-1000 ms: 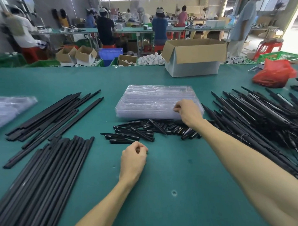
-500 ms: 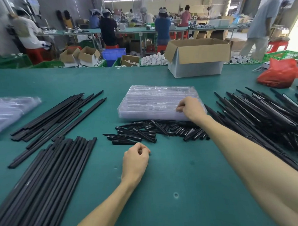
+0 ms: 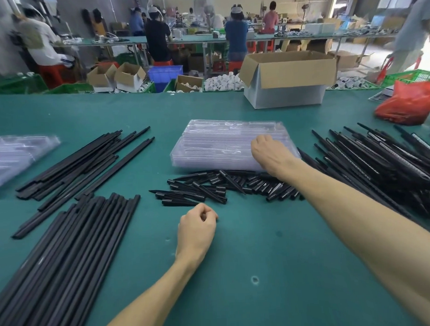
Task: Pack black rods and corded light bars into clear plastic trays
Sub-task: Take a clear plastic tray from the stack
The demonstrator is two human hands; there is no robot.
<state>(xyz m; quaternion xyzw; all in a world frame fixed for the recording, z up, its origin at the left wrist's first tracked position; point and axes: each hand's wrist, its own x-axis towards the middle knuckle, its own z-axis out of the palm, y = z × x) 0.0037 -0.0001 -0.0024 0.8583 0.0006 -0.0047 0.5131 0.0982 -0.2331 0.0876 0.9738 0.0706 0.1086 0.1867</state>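
Straight ahead, clear trays (image 3: 215, 143), long axis crosswise, under right hand (image 3: 269, 153), grip hidden. Curled on desk (image 3: 260, 246), seemingly empty: left hand (image 3: 195, 233), nearer black rods (image 3: 66, 253) leftward; light bars (image 3: 379, 162) rightward.

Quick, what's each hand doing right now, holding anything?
Left hand: curled into a fist on the table, nothing seen in it.
Right hand: on the stack of clear trays, fingertips hidden; grip cannot be told.

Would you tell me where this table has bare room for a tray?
Bare mat: this side of the short black pieces, between left hand and right forearm; also between tray stack and cardboard box. Crowded: rods left, light bars right.
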